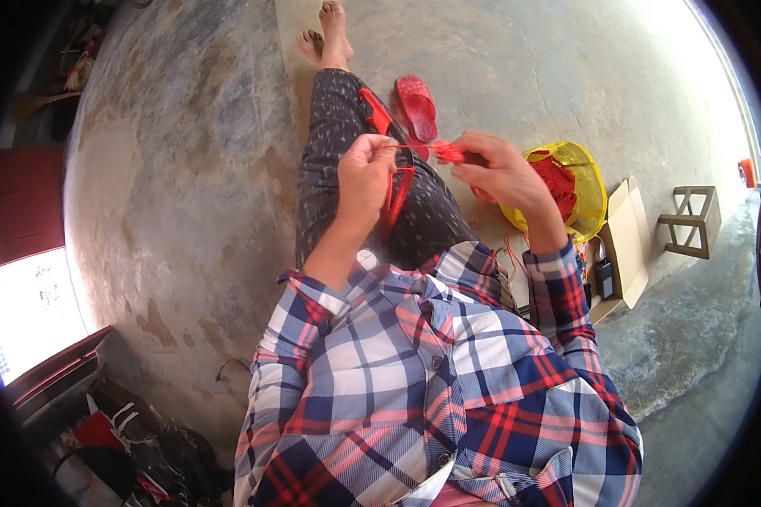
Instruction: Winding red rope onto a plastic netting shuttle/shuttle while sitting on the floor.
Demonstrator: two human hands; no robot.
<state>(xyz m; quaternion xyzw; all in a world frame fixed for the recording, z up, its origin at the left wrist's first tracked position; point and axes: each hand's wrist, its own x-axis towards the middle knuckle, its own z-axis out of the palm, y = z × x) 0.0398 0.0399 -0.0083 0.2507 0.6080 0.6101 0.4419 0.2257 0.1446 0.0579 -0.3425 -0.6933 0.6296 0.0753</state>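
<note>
Above my lap, my left hand (365,176) is closed with thumb and fingertips pinched on a thin red cord. This cord (414,146) runs taut across to my right. My right hand (503,169) is closed around a small bunch of red cord (448,152), which is partly hidden by the fingers and slightly blurred. Below my left hand a red braided-looking strip (402,196) hangs over the dark patterned trousers (334,169). Another flat red piece (375,111) lies along my leg near the knee.
To the right stands a yellow basket (599,173) holding red material (556,182). Beside it are an opened cardboard box (630,241), a small black device (603,277) and a wooden stool (693,221). A red slipper (416,108) lies ahead on the concrete floor (194,169). Assorted clutter (144,439) sits lower left.
</note>
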